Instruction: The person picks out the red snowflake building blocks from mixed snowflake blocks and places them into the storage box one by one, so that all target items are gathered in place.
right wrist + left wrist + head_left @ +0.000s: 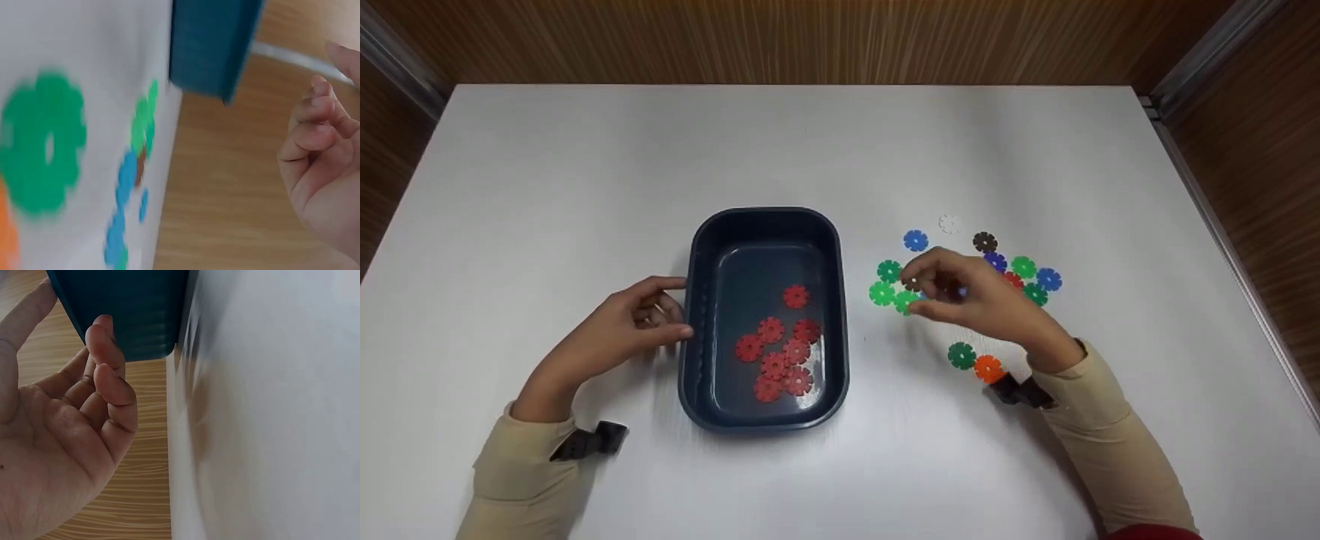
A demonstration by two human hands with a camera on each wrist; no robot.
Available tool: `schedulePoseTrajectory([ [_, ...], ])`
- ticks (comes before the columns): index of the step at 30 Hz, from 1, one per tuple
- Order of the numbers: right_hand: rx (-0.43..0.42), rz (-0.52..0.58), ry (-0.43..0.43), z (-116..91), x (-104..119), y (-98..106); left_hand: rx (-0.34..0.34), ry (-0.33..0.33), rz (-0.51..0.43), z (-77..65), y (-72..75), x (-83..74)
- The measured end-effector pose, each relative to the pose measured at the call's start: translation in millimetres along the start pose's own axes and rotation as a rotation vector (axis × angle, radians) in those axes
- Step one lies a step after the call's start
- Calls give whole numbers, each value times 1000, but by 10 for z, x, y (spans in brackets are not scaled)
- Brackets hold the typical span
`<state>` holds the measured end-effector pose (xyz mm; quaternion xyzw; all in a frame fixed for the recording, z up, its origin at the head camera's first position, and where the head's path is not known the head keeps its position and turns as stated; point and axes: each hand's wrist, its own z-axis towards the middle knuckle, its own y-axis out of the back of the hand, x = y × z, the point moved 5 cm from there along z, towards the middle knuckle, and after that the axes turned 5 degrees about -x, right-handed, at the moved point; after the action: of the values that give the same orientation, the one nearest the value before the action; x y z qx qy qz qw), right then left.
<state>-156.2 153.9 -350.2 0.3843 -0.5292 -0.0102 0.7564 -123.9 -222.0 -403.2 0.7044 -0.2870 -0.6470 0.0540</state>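
A dark blue plastic tub (688, 375) stands on the white table with several red notched discs (796, 297) inside, most in its near right part. My left hand (630, 322) is at the tub's left wall, index finger and thumb touching near its rim, the other fingers bent. In the left wrist view the tub's wall (129, 315) meets the fingertips. My right hand (971, 292) hovers above loose coloured notched discs, thumb and index finger apart. Nothing shows between its bent fingers in the right wrist view. A brown disc (913, 283) is partly visible beneath it.
Around the right hand lie green (882, 293), blue (916, 240), white (949, 223) and other discs. A dark green disc (961, 355) and an orange disc (988, 368) lie nearer, by the right wrist. Wood-grain panels (810, 41) border the table (585, 165).
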Motion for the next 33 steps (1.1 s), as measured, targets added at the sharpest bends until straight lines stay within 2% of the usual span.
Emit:
schedulePoseTrajectory([
  [5, -111, 7, -5, -151, -74, 330, 1, 1, -9, 2, 7, 2],
  [12, -175, -126, -136, -365, -252, 632, 1, 11, 6, 5, 5, -2],
  [17, -132, -198, -234, -503, -451, 751, 3, 7, 8, 7, 4, -5],
  [21, -74, -207, -321, -580, -648, 813, 7, -4, 11, 10, 2, -11],
  [25, -54, -223, -400, -608, -814, 871, 13, -2, 8, 5, 0, -10],
  [33, -39, -272, -466, -661, -984, 941, 17, 8, -2, 4, 8, -13],
])
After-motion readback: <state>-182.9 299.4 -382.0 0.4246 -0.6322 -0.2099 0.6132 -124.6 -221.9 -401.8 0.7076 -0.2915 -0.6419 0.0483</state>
